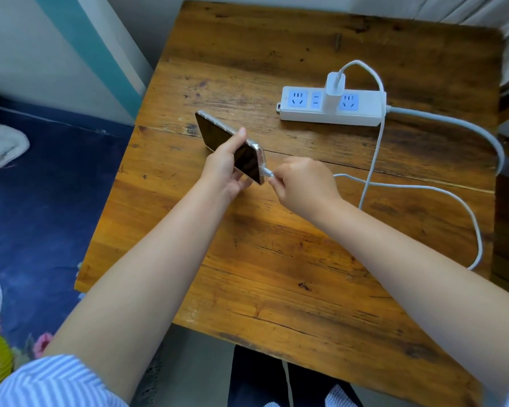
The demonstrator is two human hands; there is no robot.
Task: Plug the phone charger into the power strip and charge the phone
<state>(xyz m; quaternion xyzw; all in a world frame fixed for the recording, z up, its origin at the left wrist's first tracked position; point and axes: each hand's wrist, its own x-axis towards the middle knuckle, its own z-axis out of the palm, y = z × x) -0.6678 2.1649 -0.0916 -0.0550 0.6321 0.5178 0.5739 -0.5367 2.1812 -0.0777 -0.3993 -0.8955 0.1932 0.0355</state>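
Observation:
A white power strip (362, 114) lies at the back right of the wooden table (276, 274). The white charger block (334, 89) stands plugged into one of its middle sockets. Its thin white cable (373, 160) loops down over the strip and across the table. My left hand (224, 168) holds the dark-screened phone (215, 133) on its long edge, tilted above the table. My right hand (304, 183) pinches the cable's connector (268, 172), whose tip sits at the phone's bottom end.
The strip's thick grey cord (467, 127) runs off the table's right edge. A blue floral bedcover (41, 201) lies left of the table, with a white cloth (0, 145) on it. A wall and teal strip stand at the back left.

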